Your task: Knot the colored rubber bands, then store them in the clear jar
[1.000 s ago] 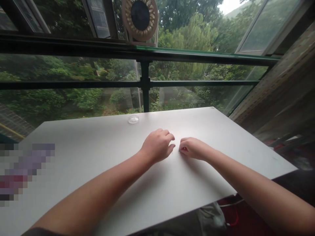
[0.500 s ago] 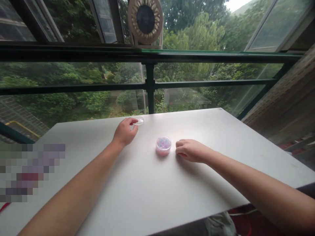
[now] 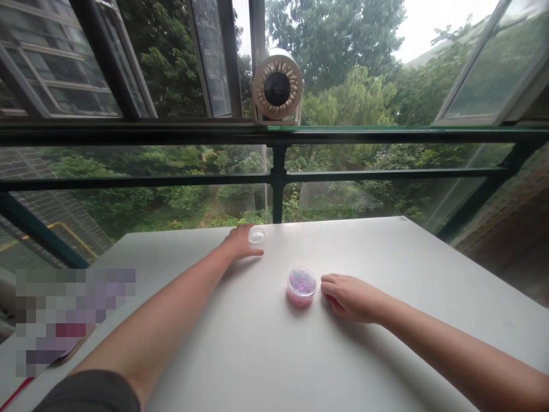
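A small round clear tub of pink and purple slime (image 3: 301, 289) stands upright near the middle of the white table (image 3: 257, 355). Beyond it to the left, close to the table's far edge, is a clear round lid (image 3: 257, 236). My left hand (image 3: 242, 242) reaches around the lid's left side, with thumb and fingers spread apart; the fingertips are partly hidden behind the lid. Just right of the tub rests my right hand (image 3: 347, 297), its fingers curled in and its knuckles toward the tub without touching it. Nothing shows in that hand.
A purple item, blurred into blocks (image 3: 81, 315), lies at the table's left side with a red cord (image 3: 17, 395) beside it. Dark green railing (image 3: 278, 183) runs past the far edge. On the top rail stands a round-faced fan-like device (image 3: 278, 87).
The view has tilted up, so everything sits lower in the picture. My left thumb and fingers have spread around the lid. My right hand stays beside the tub.
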`<action>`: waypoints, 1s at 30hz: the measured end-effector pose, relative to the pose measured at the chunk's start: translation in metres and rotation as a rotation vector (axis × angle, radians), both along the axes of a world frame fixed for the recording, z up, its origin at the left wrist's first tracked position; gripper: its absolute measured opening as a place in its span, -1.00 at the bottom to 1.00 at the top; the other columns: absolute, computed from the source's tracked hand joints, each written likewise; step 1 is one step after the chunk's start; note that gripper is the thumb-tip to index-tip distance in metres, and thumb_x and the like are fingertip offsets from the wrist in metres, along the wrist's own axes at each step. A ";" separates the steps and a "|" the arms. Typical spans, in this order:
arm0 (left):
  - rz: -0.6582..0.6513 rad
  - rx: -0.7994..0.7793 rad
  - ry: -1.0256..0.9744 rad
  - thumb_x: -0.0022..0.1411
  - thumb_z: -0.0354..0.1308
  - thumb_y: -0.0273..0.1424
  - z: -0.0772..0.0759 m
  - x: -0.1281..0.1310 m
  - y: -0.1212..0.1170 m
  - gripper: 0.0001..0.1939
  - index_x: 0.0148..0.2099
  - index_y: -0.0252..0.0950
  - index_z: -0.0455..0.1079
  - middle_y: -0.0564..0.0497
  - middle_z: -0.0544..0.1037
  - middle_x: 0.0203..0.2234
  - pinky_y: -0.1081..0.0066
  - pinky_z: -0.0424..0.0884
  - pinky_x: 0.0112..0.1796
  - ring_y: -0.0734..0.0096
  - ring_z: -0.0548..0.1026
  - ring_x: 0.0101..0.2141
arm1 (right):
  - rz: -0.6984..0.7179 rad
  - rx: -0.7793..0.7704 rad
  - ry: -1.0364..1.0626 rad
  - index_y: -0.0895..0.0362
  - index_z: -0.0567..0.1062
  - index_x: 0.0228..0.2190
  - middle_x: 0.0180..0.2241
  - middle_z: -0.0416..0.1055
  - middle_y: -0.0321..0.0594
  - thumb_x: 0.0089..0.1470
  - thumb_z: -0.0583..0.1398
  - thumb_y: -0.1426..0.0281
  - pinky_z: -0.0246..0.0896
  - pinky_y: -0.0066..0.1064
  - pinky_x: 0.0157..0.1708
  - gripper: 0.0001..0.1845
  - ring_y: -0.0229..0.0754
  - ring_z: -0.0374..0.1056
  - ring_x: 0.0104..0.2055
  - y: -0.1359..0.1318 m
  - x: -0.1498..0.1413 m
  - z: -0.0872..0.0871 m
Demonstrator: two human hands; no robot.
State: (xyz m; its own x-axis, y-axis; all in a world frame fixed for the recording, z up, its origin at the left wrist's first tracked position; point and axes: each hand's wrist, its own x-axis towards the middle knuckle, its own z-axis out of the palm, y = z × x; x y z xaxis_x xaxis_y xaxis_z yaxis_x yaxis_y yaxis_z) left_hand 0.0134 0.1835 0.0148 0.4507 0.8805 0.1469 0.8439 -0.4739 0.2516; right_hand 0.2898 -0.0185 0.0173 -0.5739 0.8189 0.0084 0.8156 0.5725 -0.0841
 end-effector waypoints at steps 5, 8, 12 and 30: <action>-0.019 -0.019 0.009 -0.22 0.23 0.04 -0.004 0.011 0.008 0.03 0.24 -0.31 0.00 -0.23 0.12 0.20 0.20 0.09 0.10 -0.04 0.13 0.16 | 0.068 -0.048 0.016 0.13 0.42 -0.48 -0.40 0.38 -0.19 -0.01 0.03 0.56 0.06 -0.44 -0.42 -0.80 -0.22 0.27 -0.37 0.005 0.001 0.013; 0.010 -0.037 0.015 -0.17 0.21 0.02 0.000 0.018 0.009 -0.01 0.24 -0.31 -0.01 -0.23 0.22 0.15 0.23 0.16 0.06 0.01 0.22 0.11 | 0.078 -0.052 -0.038 0.13 0.43 -0.53 -0.43 0.39 -0.19 -0.02 0.04 0.55 0.06 -0.43 -0.43 -0.80 -0.21 0.28 -0.38 0.008 -0.003 0.018; 0.052 -0.054 0.044 -0.10 0.19 -0.07 0.007 0.025 0.005 -0.12 0.23 -0.26 0.01 -0.17 0.37 0.04 0.25 0.24 -0.02 0.04 0.32 0.02 | 0.065 -0.021 -0.117 0.17 0.42 -0.52 -0.44 0.39 -0.13 -0.03 0.04 0.55 0.06 -0.41 -0.42 -0.82 -0.18 0.27 -0.38 0.009 -0.008 0.014; -0.028 -0.083 -0.122 0.07 0.10 -0.35 0.020 0.016 -0.039 -0.75 -0.17 -0.26 0.44 -0.02 0.54 -0.31 0.41 0.34 -0.23 0.31 0.46 -0.27 | -0.031 0.024 0.206 0.12 0.50 -0.44 -0.42 0.45 -0.25 -0.13 0.15 0.58 0.09 -0.48 -0.42 -0.81 -0.28 0.28 -0.44 0.035 -0.035 0.056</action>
